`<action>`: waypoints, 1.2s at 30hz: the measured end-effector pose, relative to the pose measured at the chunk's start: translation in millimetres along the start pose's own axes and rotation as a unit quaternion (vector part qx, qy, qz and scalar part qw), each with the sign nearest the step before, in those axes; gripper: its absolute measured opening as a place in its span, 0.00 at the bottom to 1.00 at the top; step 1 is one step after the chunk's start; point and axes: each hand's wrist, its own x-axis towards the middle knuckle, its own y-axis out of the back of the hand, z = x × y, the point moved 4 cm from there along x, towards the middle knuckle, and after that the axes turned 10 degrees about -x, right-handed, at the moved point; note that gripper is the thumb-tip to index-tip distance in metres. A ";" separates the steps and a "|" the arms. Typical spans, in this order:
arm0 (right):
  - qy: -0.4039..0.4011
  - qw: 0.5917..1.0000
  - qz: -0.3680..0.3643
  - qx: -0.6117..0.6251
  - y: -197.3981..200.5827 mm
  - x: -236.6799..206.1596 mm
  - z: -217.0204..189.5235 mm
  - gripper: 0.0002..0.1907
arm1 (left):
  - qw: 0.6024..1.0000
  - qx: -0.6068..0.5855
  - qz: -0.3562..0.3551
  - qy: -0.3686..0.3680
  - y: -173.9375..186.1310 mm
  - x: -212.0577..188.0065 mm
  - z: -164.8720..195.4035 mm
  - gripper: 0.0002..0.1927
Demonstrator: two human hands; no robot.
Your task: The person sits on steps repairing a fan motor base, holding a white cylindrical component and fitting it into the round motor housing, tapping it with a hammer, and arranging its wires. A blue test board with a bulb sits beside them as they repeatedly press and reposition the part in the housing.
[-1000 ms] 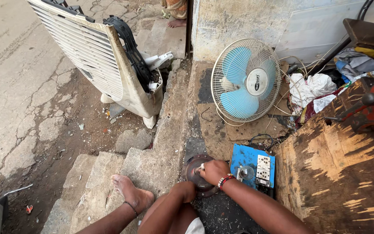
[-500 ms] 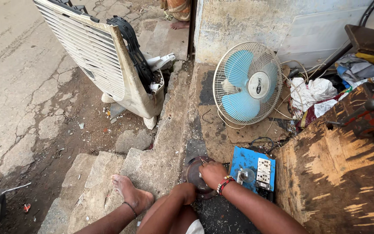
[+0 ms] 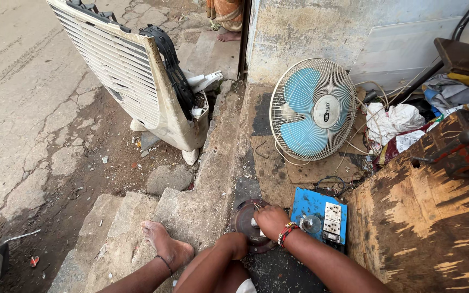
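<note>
one hand (image 3: 270, 220) covers round motor part (image 3: 245, 225); other hand hidden.

table fan (image 3: 315, 108) with blue blades upright against the wall | white slatted cooler panel (image 3: 131, 76) leaning at the step's far edge | blue switch box (image 3: 319, 214) on the floor | rag pile (image 3: 394, 125) | wooden plank (image 3: 424, 217) on the right

Under my right hand (image 3: 270, 220): round part (image 3: 245, 223), dark rusty brown, I think. Just right of it: blue switchboard (image 3: 318, 216), white sockets. Beyond: fan (image 3: 313, 108), pale-blue blades, white grille. My wrist: red-beaded bracelet (image 3: 287, 233).
</note>
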 end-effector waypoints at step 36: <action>-0.464 0.756 0.089 0.454 -51.1 -199.8 -22.4 0.18 | 0.999 -0.029 0.030 0.007 -15.7 5.0 -4.4 0.17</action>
